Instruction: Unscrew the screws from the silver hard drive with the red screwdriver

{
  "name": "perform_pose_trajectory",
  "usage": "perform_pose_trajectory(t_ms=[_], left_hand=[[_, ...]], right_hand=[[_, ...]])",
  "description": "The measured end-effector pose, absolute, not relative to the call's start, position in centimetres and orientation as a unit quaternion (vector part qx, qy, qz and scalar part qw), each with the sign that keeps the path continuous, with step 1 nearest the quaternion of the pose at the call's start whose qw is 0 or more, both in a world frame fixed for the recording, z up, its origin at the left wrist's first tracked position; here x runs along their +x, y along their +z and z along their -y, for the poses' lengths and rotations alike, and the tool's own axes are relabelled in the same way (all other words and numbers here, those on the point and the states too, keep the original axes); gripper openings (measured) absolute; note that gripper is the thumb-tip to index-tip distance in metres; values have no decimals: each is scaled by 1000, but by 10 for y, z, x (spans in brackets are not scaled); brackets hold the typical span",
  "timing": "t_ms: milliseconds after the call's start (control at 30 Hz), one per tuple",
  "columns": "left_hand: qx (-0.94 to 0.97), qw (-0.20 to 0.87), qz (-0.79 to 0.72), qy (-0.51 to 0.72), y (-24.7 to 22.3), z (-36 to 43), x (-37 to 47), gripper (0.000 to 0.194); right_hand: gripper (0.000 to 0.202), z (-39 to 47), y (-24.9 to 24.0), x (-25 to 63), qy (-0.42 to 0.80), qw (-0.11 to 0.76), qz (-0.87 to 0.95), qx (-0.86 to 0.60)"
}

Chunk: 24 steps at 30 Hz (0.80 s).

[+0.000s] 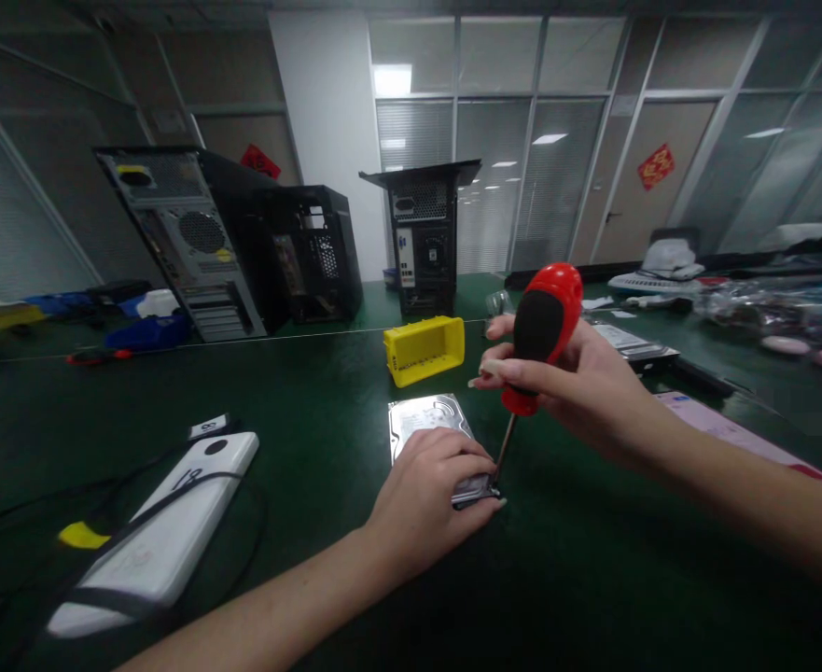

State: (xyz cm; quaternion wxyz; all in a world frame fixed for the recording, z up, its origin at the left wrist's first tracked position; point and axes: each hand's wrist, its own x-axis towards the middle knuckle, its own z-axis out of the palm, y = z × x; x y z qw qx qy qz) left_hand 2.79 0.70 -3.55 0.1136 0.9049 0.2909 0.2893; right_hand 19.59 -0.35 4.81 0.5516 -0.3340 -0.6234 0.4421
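Observation:
A silver hard drive [421, 413] lies flat on the green table in front of me. My left hand [435, 481] rests over it and grips its near end, hiding much of its top. In my right hand [564, 373] is a screwdriver [540, 322] with a red and black handle. It stands tilted, and its tip meets the near right corner of the drive. Whether the tip sits in a screw is too small to tell. Just beyond the drive is a yellow bin [424, 353] with small dark pieces inside, probably screws.
A white power bank-like slab [165, 532] with black cables lies at left. Several computer cases, one a black tower [428, 243], stand at the back. Another hard drive [631, 343], a pink sheet [739, 434] and clear plastic bags [767, 313] lie at right.

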Motion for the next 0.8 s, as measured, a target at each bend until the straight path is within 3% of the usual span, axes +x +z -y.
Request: perform_pose_trajectory(t_ms=[100, 267, 467, 633, 700, 800], left_hand=[[907, 115, -291, 281, -34, -6, 27, 22], [908, 116, -294, 276, -32, -5, 27, 23], [910, 109, -288, 279, -33, -5, 27, 23], [908, 115, -291, 279, -34, -6, 26, 26], [907, 118, -291, 281, -35, -7, 26, 29], [902, 123, -297, 288, -36, -8, 26, 36]], right_hand=[[54, 4, 53, 194, 467, 538, 629, -312], [34, 8, 57, 196, 534, 522, 609, -267], [18, 3, 55, 197, 447, 529, 648, -317], [21, 8, 74, 203, 384, 628, 614, -285], [24, 12, 79, 212, 354, 554, 676, -333], [25, 16, 66, 223, 311, 248, 807, -437]])
